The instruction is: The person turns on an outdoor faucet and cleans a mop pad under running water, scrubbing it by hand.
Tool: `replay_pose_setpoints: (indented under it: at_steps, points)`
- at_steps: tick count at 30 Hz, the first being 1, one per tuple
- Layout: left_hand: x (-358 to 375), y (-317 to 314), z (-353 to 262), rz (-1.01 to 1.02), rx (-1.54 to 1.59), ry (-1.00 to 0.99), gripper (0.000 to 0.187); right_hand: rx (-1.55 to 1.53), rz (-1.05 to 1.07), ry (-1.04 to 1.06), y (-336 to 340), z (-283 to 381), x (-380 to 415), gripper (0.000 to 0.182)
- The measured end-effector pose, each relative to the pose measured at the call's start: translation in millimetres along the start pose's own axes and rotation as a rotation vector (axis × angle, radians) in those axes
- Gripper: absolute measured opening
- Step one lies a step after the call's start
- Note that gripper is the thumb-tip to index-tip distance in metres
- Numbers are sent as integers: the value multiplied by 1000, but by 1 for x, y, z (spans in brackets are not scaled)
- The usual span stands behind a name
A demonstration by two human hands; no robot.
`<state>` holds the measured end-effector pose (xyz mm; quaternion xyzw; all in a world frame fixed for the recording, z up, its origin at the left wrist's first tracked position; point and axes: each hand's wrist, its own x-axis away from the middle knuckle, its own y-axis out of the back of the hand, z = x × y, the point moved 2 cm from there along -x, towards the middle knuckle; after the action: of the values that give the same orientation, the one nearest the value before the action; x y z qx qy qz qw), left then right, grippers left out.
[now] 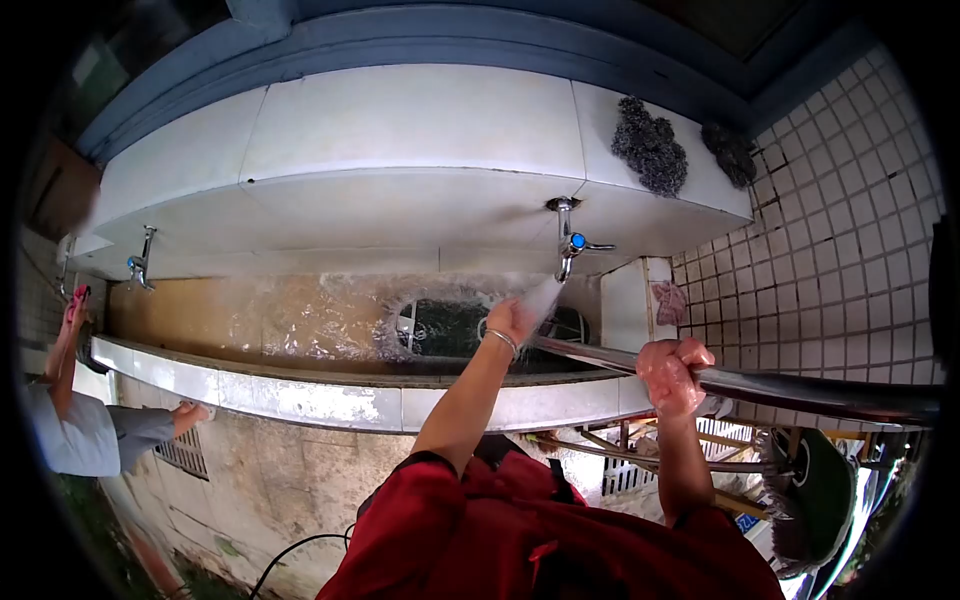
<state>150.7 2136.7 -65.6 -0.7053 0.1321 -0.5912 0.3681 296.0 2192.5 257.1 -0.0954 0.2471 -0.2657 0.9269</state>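
Note:
My right hand point(674, 376) is wrapped round the metal pole point(810, 392) of a mop, just right of the trough's corner. At the pole's far end, the long dark green mop head point(450, 328) lies in the trough amid splashing water. My left hand point(510, 318), with a bracelet on its wrist, reaches over the mop head under the stream. Spray and the hand itself hide its fingers. Water pours beside it from the tap point(567, 245) with a blue-marked top.
The tiled trough point(300, 392) holds brownish water. A second tap point(142, 262) is at the left, near another person point(75, 420). Steel wool pads point(650, 147) sit on the ledge. A pink cloth point(668, 302) hangs at the corner; another green mop point(815, 500) stands at right.

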Motion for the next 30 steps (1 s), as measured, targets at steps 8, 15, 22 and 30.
replay_pose_setpoints:
  at_steps: [8, 15, 22, 30]
  points:
    - [-4, 2, 33, -47, -149, -147, 8, 12, -6, -9, -3, 1, -1, 22]
    - [120, -42, 27, 808, -1381, -1130, 24, -31, 25, 30, 3, -2, 7, 21]
    - [152, -72, 54, 467, -1368, -911, 32, 43, 129, -146, -55, 80, -34, 22]
    - [125, -70, 47, 463, -1504, -995, 39, -49, 103, -102, -13, 34, -28, 14]
